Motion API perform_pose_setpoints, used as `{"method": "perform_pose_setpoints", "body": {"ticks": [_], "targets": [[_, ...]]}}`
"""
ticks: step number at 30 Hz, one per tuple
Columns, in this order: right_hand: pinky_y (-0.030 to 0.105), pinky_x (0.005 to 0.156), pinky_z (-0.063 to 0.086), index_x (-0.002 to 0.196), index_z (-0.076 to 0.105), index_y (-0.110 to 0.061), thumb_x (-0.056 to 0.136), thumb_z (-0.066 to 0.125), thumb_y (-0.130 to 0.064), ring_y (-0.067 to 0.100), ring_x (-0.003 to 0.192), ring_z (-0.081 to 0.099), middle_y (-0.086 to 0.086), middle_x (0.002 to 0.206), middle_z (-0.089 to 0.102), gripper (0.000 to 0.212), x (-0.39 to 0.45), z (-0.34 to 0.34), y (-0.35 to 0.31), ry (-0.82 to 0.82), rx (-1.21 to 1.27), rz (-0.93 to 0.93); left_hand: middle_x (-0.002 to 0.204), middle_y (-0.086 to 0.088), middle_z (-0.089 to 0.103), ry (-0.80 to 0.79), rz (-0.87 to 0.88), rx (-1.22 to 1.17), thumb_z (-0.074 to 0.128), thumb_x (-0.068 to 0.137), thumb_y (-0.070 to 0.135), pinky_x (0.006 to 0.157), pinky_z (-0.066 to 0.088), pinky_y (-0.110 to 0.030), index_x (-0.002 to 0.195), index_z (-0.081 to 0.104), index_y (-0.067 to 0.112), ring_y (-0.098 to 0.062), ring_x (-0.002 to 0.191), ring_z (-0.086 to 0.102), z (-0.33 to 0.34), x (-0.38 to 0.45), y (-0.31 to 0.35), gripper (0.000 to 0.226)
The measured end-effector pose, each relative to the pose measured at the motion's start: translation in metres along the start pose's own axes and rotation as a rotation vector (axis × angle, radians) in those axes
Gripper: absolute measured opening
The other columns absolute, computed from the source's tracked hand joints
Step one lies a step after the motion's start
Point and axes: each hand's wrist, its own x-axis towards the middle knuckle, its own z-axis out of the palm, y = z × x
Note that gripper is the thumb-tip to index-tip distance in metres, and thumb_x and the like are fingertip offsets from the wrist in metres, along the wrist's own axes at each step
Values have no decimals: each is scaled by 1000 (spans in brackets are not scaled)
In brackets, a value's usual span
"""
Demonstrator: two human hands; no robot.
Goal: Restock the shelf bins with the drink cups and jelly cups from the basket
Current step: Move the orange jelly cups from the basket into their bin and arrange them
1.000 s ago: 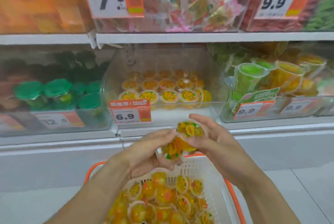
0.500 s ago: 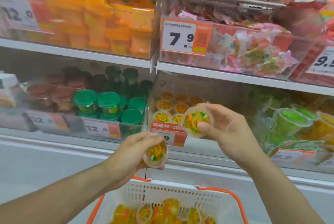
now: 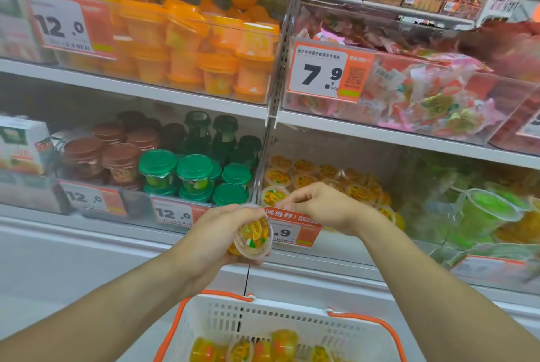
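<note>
Mid-restock. Left hand (image 3: 217, 233) grips a jelly cup (image 3: 253, 234) just in front of the jelly bin (image 3: 327, 183). Right hand (image 3: 320, 205) is at the bin's front edge, fingers curled; can't tell if it holds anything. Next, likely: place the left cup in the front row, then back to the basket (image 3: 280, 320).

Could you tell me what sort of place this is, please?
Most likely a shop's snack aisle: clear plastic shelf bins of jelly cups, orange-and-white price tags on their fronts, and a white plastic shopping basket with orange handles.
</note>
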Motion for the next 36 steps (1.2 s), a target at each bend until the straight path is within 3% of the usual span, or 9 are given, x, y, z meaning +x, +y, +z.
{"method": "perform_pose_setpoints", "body": {"ticks": [5, 9, 12, 18, 22, 27, 31, 33, 36], "targets": [[33, 85, 58, 111, 76, -27, 103, 52, -23, 14, 99, 71, -5, 102, 77, 25, 0, -2, -5, -98, 26, 60, 100, -15, 74, -1, 5, -21, 58, 96, 26, 79, 58, -45, 112, 68, 8, -37, 94, 71, 1, 3, -2, 26], [29, 82, 56, 114, 72, -17, 102, 54, -21, 14, 106, 68, -6, 109, 73, 22, -10, -5, -5, 181, 167, -104, 100, -15, 74, 0, 24, -54, 56, 97, 25, 80, 57, -45, 113, 66, 7, -37, 92, 71, 6, 2, -4, 27], [28, 71, 57, 104, 72, -16, 98, 61, -17, 19, 92, 72, -1, 95, 75, 13, -32, -5, -11, 341, 263, -268, 100, -23, 72, -16, 48, -86, 52, 98, 29, 72, 59, -44, 119, 61, 4, -40, 91, 70, 7, 2, -3, 33], [28, 66, 55, 114, 69, -15, 86, 75, -20, 16, 78, 69, 2, 96, 74, 29, -77, 13, -8, -24, 195, -355, 103, -26, 66, -184, 116, -106, 53, 93, 36, 58, 56, -42, 123, 51, 0, -41, 85, 68, 19, -2, -4, 47], [29, 60, 57, 94, 70, -4, 80, 77, -4, 21, 67, 70, 10, 82, 70, 15, -83, 19, 2, 152, 402, -365, 108, -24, 66, -220, 151, -94, 61, 93, 33, 58, 56, -41, 126, 49, -3, -38, 92, 68, 22, -1, -8, 50], [34, 62, 62, 87, 69, -2, 81, 75, 2, 26, 64, 71, 15, 80, 68, 9, -81, 1, 13, 482, 505, -277, 123, -11, 65, -153, 150, 2, 64, 83, 33, 83, 58, -47, 128, 54, 15, -26, 106, 68, 16, 2, -11, 49], [37, 68, 58, 75, 70, -23, 82, 80, -12, 22, 66, 70, -1, 71, 72, 16, -65, -27, 29, 786, 141, -272, 125, -1, 60, -67, 131, 280, 65, 93, 23, 83, 60, -41, 120, 57, 25, -15, 101, 69, 13, 6, -19, 28], [30, 70, 53, 71, 70, -26, 82, 80, -16, 15, 69, 68, -8, 70, 71, 19, -58, -34, 31, 780, -81, -191, 124, 6, 59, -67, 130, 388, 69, 88, 31, 84, 59, -40, 116, 57, 29, -13, 101, 68, 15, 4, -23, 31], [21, 68, 45, 71, 73, -28, 81, 82, -18, 7, 72, 63, -11, 76, 71, 17, -49, -33, 29, 611, -281, -71, 121, 9, 59, -61, 121, 439, 67, 78, 41, 86, 58, -43, 112, 58, 31, -16, 95, 70, 17, 1, -26, 37]]}}
